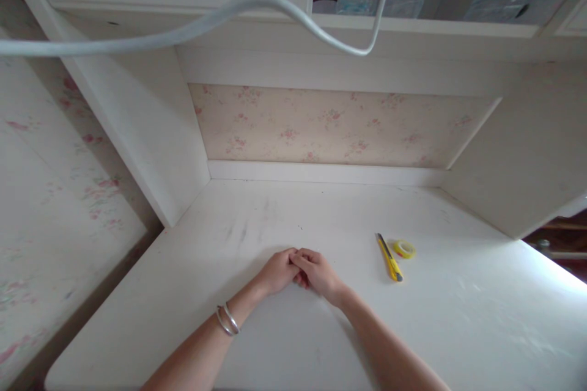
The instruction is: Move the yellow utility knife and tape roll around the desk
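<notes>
1. Head view, lower centre of the frame: the left hand (277,272) and the right hand (323,276) are clasped, fingers folded narrow over the white desk (284,336). Whether something small is inside, I cannot tell.
2. Head view, right of centre: the yellow-and-black cutter knife (389,256) lies slanted, the yellow tape roll (404,249) just beside it.
3. Head view, as judgement: the hands seem at rest; any grasp would first call for parting them.
</notes>
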Available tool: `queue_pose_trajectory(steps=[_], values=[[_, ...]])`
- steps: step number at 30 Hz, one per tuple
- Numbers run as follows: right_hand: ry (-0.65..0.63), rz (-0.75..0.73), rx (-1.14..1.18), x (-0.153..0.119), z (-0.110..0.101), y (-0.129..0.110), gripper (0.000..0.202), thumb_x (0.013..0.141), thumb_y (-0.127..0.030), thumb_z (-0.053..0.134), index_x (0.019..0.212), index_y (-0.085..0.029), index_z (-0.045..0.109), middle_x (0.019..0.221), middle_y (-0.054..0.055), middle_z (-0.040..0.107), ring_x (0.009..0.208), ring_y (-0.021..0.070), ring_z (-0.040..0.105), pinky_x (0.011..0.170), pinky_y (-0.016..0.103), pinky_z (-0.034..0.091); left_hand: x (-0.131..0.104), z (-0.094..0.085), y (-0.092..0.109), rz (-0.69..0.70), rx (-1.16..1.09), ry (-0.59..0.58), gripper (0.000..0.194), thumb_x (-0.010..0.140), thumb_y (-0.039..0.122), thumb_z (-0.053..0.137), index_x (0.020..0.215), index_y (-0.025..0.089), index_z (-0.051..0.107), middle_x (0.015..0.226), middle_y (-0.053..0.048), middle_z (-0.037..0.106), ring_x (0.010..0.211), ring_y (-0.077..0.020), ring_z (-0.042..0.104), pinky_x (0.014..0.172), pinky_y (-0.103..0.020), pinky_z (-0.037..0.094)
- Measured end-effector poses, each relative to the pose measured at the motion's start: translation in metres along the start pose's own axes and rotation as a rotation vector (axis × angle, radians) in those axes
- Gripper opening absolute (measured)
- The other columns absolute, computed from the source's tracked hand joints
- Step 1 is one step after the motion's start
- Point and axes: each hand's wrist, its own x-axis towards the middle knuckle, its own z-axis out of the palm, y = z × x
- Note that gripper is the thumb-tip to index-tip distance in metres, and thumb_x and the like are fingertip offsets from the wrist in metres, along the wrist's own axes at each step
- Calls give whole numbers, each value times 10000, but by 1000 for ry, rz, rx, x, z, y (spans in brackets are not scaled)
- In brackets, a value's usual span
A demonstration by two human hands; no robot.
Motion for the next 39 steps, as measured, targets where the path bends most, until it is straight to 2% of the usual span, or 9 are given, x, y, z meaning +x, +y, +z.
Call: queue_pose_trajectory(steps=[24, 31, 39], values=[[7, 12, -6, -1, 1, -5, 394, 793, -546, 496, 659, -175, 486, 480, -28, 510, 378, 73, 416, 355, 188, 302, -1, -1, 7, 7, 4, -11, 151, 731, 168, 385, 761, 143, 531, 574, -3, 599, 537, -126, 585, 505, -219, 414], [2, 8, 2, 0, 0, -1, 390, 804, -542, 486, 669, -175, 485, 490, -25, 517, 385, 75, 424, 358, 188, 308, -1, -1, 4, -18, 11, 11, 157, 733, 186, 383, 769, 146, 531, 573, -1, 605, 535, -129, 586, 518, -227, 419], [2, 6, -3, -1, 1, -2, 398, 801, -553, 483, 675, -175, 480, 490, -30, 515, 382, 72, 419, 358, 186, 303, -3, -1, 11, -23, 2, -6, 155, 722, 175, 379, 763, 141, 525, 582, -10, 607, 542, -128, 586, 519, -225, 420]])
